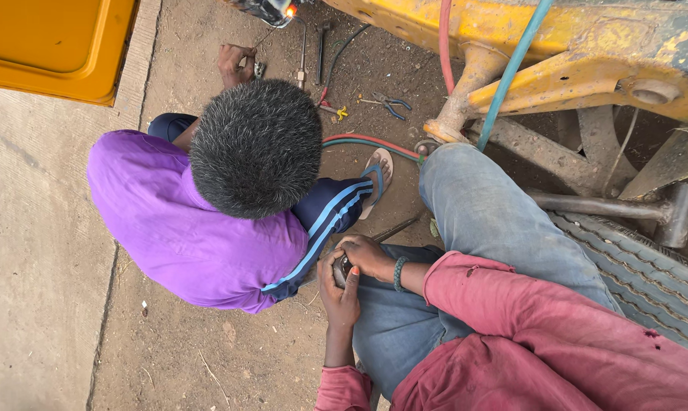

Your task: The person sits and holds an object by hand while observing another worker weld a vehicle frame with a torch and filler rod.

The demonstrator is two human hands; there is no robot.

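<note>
Crouching under a yellow vehicle body (587,46), wearer's view looks down on own lap and a co-worker squatting in front. Order below runs large to small.

Vehicle frame: one, yellow, chipped paint, with one grey tyre (633,266) beside the wearer's right knee. One yellow panel (51,46) at upper left. Co-worker: one person, purple top, one hand (236,62) reaching to the dirt near small tools. Hoses: two, one red (444,38), one teal (511,68), running down from the frame to the ground. One sandal (379,179). Loose pliers (386,104): one pair seen; other bits near it too small to name.

Both own hands meet on the lap. Left hand (341,293) is curled from below around a small dark round object (344,266); right hand (367,255) is folded over the top of it, fingers closed. Object mostly hidden, kind unclear.

Judgement on handling: keep the piece braced against the thigh, lower palm as cradle, upper fingers doing any turning, so it does not drop into the dirt.
</note>
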